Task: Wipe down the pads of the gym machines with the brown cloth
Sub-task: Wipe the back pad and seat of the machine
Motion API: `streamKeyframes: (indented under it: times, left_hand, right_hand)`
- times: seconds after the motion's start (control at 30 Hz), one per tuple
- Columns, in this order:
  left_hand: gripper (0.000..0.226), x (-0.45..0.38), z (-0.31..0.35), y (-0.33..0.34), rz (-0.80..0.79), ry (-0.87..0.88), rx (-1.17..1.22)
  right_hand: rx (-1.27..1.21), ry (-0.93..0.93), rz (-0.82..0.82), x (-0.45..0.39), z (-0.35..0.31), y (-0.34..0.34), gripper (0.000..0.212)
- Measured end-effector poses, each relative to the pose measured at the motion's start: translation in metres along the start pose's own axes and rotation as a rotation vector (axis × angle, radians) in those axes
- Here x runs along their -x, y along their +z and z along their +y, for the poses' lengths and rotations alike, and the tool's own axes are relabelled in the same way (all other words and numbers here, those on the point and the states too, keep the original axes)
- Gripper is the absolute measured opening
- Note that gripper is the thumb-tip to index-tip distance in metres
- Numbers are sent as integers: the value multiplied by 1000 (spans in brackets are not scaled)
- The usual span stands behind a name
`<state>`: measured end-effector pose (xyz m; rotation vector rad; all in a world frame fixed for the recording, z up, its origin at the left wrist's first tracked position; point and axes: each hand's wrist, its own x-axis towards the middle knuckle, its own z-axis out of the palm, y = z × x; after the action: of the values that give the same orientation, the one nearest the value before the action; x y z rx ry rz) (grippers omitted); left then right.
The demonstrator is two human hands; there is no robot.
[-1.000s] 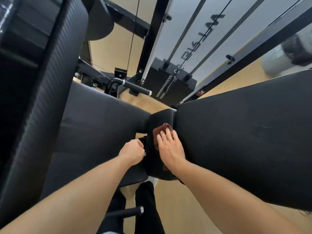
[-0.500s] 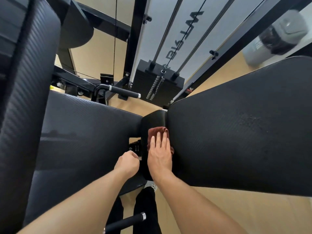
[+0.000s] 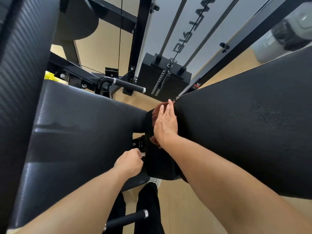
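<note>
Big right pad [image 3: 244, 132] fills the right side, left pad [image 3: 81, 132] opposite it, narrow centre pad [image 3: 158, 162] between them. Right hand [image 3: 166, 124], fingers straight, presses brown cloth [image 3: 156, 108] flat on the centre pad's far end. Left hand [image 3: 129, 162] curled at that pad's left edge; what it grips, can't tell.

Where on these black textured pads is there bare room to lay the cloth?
The big black textured pad right of the right hand is bare, as is the left pad. It is crowded at the small middle pad, where both hands and the brown cloth meet.
</note>
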<state>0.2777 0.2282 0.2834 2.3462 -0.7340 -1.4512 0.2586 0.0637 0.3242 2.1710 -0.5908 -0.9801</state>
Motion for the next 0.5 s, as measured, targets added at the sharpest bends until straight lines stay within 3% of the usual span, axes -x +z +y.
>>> streamKeyframes:
  times: [0.07,0.27,0.5]
  left_hand:
    - [38,2,-4,0,-16,-4,-17]
    - [38,5,0,-4,-18,13,-31]
    - [35,9,7,1,-56,58,-1]
  right_hand:
    - [156,-75,5,6,-2,-5,70]
    - [236,-163,2,16,-8,0,55]
    - [165,-184,25,58,-24,20,70]
